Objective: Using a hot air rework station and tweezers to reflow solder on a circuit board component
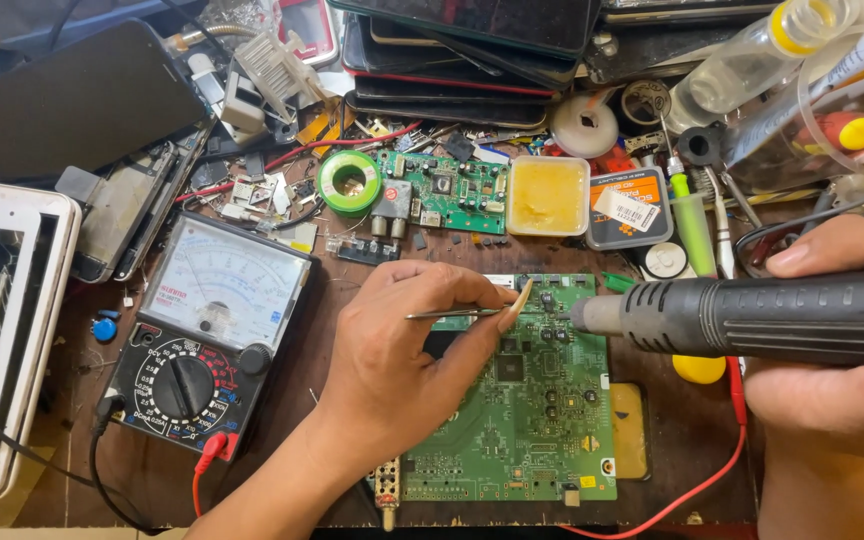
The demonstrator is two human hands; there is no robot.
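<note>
A large green circuit board [537, 420] lies flat on the brown workbench. My left hand [402, 360] rests over its left part and pinches thin metal tweezers [452, 314], whose tips point right toward the board's top edge. My right hand [842, 330] comes in from the right and grips a thick black hot-air handle [752, 315]. Its metal nozzle [592, 314] hovers close over the board's upper part, just right of the tweezer tips.
An analog multimeter [207, 340] with red and black leads lies at left. Behind the board sit a small green board [447, 192], a green solder roll [349, 182], a flux tub [548, 196], stacked phones [452, 60] and scattered parts. A white device [2, 340] stands far left.
</note>
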